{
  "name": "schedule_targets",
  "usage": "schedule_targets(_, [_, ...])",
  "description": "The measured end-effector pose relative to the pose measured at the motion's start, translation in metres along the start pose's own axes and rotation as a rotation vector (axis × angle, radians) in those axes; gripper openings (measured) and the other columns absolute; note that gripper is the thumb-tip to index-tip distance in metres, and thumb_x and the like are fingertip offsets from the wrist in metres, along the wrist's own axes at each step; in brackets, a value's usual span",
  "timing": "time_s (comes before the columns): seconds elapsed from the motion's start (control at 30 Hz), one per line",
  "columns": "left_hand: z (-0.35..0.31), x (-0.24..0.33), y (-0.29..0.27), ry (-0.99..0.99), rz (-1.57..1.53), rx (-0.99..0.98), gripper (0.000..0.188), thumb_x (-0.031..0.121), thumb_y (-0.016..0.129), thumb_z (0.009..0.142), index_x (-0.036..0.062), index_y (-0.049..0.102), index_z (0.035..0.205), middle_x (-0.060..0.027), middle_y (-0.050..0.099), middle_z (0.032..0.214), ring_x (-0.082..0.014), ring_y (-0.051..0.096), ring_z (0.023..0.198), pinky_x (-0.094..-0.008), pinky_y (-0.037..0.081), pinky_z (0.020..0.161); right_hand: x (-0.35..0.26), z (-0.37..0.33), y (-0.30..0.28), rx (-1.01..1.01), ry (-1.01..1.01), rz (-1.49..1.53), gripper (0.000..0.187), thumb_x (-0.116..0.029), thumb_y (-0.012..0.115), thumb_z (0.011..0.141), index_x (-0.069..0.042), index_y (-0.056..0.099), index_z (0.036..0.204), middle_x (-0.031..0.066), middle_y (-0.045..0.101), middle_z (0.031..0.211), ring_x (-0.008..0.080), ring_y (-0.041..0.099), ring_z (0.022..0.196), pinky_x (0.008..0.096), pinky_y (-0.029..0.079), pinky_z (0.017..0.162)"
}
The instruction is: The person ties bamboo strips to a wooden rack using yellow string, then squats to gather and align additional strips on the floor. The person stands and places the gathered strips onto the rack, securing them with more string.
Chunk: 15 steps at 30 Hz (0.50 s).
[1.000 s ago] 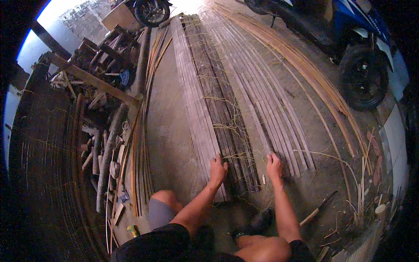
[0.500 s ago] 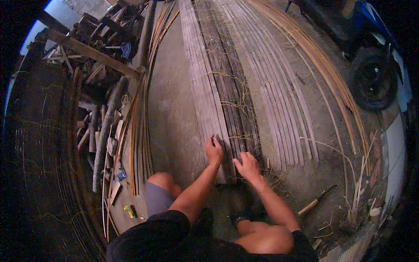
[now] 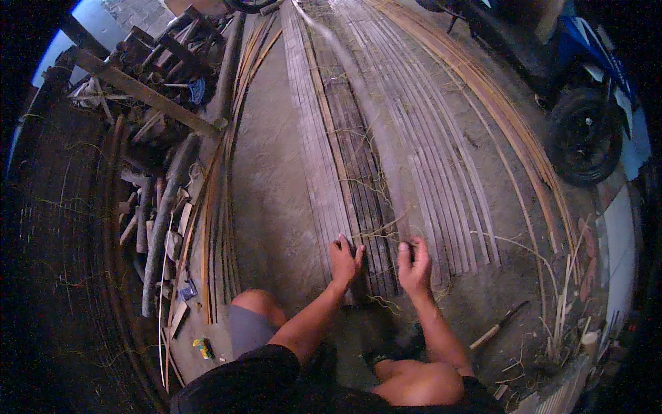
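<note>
My right hand is closed on the near end of a long, thin slat, which is blurred and bows away toward the far end of the floor. Left of it, my left hand rests by the near ends of a pale row of slats, thumb and fingers apart. Between my hands lies a band of dark slats laced with thin yellowish cords. Farther right, another row of pale slats is spread with narrow gaps.
A knife with a wooden handle lies right of my knee. At the left are stacked wood pieces and long strips. Brown strips run along the right, near a motorbike wheel.
My right hand has moved right and now grips a slat, which has shifted off the dark band. My left hand has come slightly nearer, its fingers spreading.
</note>
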State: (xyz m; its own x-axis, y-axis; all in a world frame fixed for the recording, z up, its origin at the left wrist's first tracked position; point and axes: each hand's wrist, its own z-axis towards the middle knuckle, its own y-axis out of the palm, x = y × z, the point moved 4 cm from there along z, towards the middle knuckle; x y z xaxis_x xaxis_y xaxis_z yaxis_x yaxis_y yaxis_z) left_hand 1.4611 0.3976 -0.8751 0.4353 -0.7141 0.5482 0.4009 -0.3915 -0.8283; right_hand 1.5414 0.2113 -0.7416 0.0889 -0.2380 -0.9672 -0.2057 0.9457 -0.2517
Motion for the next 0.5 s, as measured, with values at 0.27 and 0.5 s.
schedule_targets(0.27, [0.001, 0.014, -0.004, 0.038, 0.107, -0.040, 0.071, 0.035, 0.069, 0.086, -0.0048, 0.041, 0.137, -0.0295, 0.047, 0.110, -0.0427, 0.049, 0.100, -0.0468, 0.044, 0.086, 0.022, 0.011, -0.036, 0.155, -0.003, -0.113, 0.029, -0.024, 0.056, 0.096, 0.001, 0.055, 0.110, 0.0190, 0.065, 0.092, 0.0326, 0.065, 0.084, 0.0386, 0.051, 0.075])
schedule_targets(0.5, [0.001, 0.014, -0.005, 0.022, 0.101, -0.071, 0.067, 0.034, 0.066, 0.086, -0.0030, 0.043, 0.137, -0.0302, 0.047, 0.116, -0.0439, 0.049, 0.105, -0.0477, 0.044, 0.088, 0.045, 0.031, -0.048, 0.079, 0.072, -0.254, 0.038, -0.033, 0.053, 0.097, 0.000, 0.058, 0.113, 0.0249, 0.066, 0.084, 0.0425, 0.065, 0.080, 0.0461, 0.051, 0.070])
